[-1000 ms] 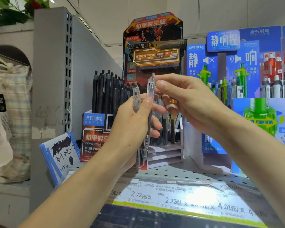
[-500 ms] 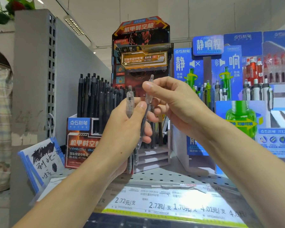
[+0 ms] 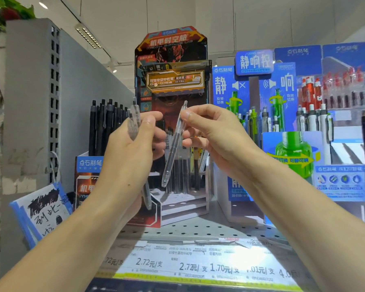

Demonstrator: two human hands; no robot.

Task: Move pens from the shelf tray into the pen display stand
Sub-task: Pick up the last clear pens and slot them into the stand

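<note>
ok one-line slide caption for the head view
Right hand lifts one clear pen away from the left hand.

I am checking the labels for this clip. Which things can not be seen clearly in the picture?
- Head view: how many clear pens the left hand grips; motion blur and the fingers hide it.
- Display stand slots: both hands and the right hand's pen cover them.
- Small print on the price strip: glare and blur.

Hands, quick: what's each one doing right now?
Left hand: fingers curled round a bunch of clear plastic pens.
Right hand: pinching a single clear plastic pen with dark grip.
</note>
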